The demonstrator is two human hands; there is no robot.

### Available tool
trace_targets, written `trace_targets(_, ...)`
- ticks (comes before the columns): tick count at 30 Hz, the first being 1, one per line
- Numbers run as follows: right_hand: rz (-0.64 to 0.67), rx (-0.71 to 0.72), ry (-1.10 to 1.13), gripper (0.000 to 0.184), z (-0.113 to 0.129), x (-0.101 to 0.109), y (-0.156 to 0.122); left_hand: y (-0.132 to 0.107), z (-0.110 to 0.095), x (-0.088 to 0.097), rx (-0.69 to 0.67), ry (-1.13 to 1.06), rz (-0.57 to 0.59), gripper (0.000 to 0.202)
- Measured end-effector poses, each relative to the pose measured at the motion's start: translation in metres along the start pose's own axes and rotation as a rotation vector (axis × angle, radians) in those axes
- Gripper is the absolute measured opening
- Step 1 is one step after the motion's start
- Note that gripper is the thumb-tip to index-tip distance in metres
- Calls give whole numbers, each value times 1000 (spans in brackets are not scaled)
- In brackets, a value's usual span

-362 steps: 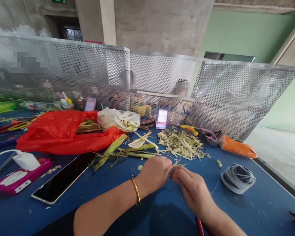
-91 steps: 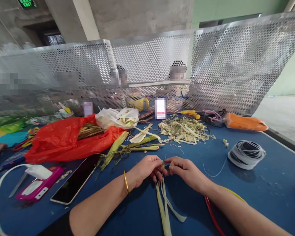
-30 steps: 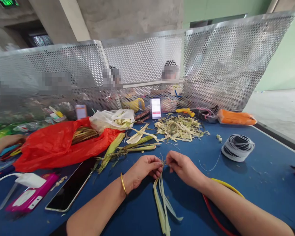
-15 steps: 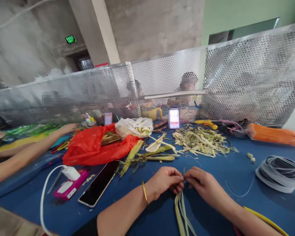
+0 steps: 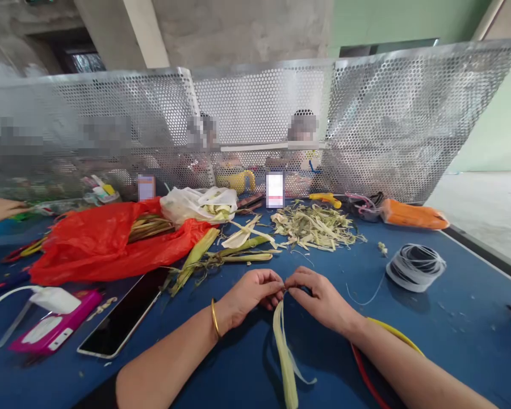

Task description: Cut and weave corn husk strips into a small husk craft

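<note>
My left hand [image 5: 258, 292] pinches the top of a bundle of pale green corn husk strips [image 5: 284, 358] that hangs down over the blue table. My right hand [image 5: 317, 295] meets it there, thumb and fingers closed at the same point. The fingertips hide the upper ends of the strips. Ahead of my hands lies a heap of shredded husk [image 5: 317, 227]. Whole husk leaves and stalks [image 5: 238, 257] are spread to its left. Right of my right hand sits a coil of clear line [image 5: 415, 267], its loose end trailing towards me.
A red plastic bag [image 5: 89, 244], a white bag [image 5: 196, 201], a dark phone [image 5: 125, 312] and a magenta power strip [image 5: 59, 324] lie to the left. A perforated metal screen [image 5: 264, 96] closes the back. An orange packet [image 5: 413, 215] and a yellow tool [image 5: 326, 199] lie right. A co-worker's hand [image 5: 2, 211] reaches in.
My view has swung to the right, so things on the table appear further left. Both hands still pinch the strips, which now hang closer together.
</note>
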State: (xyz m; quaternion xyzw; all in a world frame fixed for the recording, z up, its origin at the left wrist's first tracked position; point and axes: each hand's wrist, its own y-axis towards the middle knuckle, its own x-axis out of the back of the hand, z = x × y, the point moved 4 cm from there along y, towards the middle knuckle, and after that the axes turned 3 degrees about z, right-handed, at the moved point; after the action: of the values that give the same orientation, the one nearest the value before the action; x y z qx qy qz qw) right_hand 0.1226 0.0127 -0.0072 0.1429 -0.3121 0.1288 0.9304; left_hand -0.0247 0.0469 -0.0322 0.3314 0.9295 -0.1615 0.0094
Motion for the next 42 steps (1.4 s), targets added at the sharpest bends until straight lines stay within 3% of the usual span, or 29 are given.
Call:
trace_targets(4, -33, 26, -13, 12, -2, 0, 1, 1, 1, 0, -6, 10, -13, 36)
trace_targets(9, -54, 51, -97, 17, -6, 1, 3, 2, 3, -2, -4, -24, -45, 38)
trace_targets(15, -55, 142, -229, 19, -1, 1, -2, 3, 5, -1, 0, -40, -158, 35)
trace_targets(19, -70, 231, -304, 12, -5, -1, -1, 7, 5, 4, 27, -85, -153, 35)
trace_targets(22, -44, 216, -275, 13, 0, 0, -3, 7, 4, 6, 35, -56, -154, 33)
trace_targets(26, -60, 72, -52, 17, 1, 2, -1, 4, 2, 7, 31, -8, -114, 29)
trace_targets(28, -145, -108, 97, 17, -12, 3, 0, 3, 1, 7, 24, 11, -80, 28)
trace_targets(31, -204, -264, 287, 34, -31, -1, 2, 0, -1, 5, 25, 54, -42, 27)
trace_targets(35, -84, -267, 543, 41, -32, -12, 5, -3, -6, 0, -23, 87, -5, 23)
trace_targets(42, 21, -494, 919, 54, -15, -17, -4, -3, -5, -2, -66, 82, 13, 19)
